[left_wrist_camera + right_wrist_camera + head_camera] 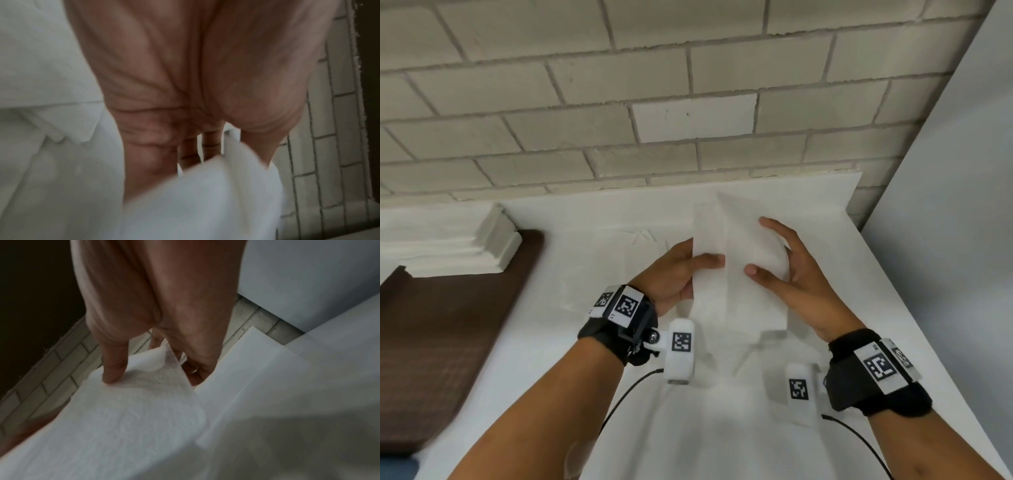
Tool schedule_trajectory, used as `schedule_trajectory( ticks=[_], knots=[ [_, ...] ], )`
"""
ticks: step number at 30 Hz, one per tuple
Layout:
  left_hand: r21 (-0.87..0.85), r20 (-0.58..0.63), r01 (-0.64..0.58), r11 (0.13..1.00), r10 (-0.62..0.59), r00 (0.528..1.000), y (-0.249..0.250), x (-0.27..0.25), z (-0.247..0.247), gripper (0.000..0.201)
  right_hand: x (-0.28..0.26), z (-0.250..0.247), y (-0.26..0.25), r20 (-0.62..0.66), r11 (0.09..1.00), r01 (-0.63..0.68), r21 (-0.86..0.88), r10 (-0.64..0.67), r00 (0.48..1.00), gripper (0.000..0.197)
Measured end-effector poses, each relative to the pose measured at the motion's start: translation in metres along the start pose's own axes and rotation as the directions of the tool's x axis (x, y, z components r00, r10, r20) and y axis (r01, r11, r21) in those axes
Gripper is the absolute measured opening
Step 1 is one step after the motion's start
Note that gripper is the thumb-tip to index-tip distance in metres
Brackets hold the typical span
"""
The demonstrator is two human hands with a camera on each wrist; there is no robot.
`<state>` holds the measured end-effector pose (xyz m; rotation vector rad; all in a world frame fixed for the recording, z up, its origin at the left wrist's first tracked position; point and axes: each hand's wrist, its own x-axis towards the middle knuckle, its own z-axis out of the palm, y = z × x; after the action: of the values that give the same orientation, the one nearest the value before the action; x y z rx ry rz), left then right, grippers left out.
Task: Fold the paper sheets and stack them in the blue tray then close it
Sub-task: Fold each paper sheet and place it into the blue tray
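Observation:
I hold one white paper sheet [739, 246] upright above the white table [544, 342], partly folded along a vertical crease. My left hand [688, 270] pinches its left edge, thumb in front and fingers behind. My right hand [798, 274] grips the right side, thumb pressed on the front and fingers behind. In the left wrist view the sheet [205, 203] covers the fingertips of my left hand [185, 81]. In the right wrist view my right hand [164, 305] has its thumb on the sheet [133, 418]. No blue tray is in view.
More white sheets [647, 240] lie fanned on the table behind my left hand, also in the left wrist view [68, 123]. A dark brown surface [448, 325] borders the table's left. A brick wall [654, 102] stands behind, a grey panel [945, 205] at right.

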<state>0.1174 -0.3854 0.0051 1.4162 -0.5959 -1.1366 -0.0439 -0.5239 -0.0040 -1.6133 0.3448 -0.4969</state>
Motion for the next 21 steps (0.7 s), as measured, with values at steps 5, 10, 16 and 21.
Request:
schedule_trajectory(
  ticks=[5, 10, 16, 21],
  knots=[
    [0.033, -0.002, 0.063, 0.997, -0.063, 0.998, -0.009, -0.012, 0.001, 0.036, 0.0, 0.004, -0.001, -0.07, 0.999, -0.019, 0.031, 0.022, 0.997, 0.061],
    [-0.326, 0.093, 0.091, 0.941, -0.063, 0.994, -0.013, -0.03, 0.001, 0.053, -0.001, 0.008, -0.003, -0.118, 0.998, 0.003, 0.067, 0.005, 0.993, 0.071],
    [-0.531, -0.239, -0.17, 0.83, 0.046, 0.97, -0.023, -0.033, 0.0, 0.028, -0.001, 0.018, 0.002, -0.163, 0.989, 0.037, 0.142, -0.013, 0.986, 0.073],
    [-0.309, -0.375, -0.407, 0.859, 0.284, 0.883, -0.019, -0.036, 0.0, 0.044, -0.003, 0.032, 0.009, -0.156, 0.981, 0.022, 0.194, 0.009, 0.988, 0.072]
  ],
)
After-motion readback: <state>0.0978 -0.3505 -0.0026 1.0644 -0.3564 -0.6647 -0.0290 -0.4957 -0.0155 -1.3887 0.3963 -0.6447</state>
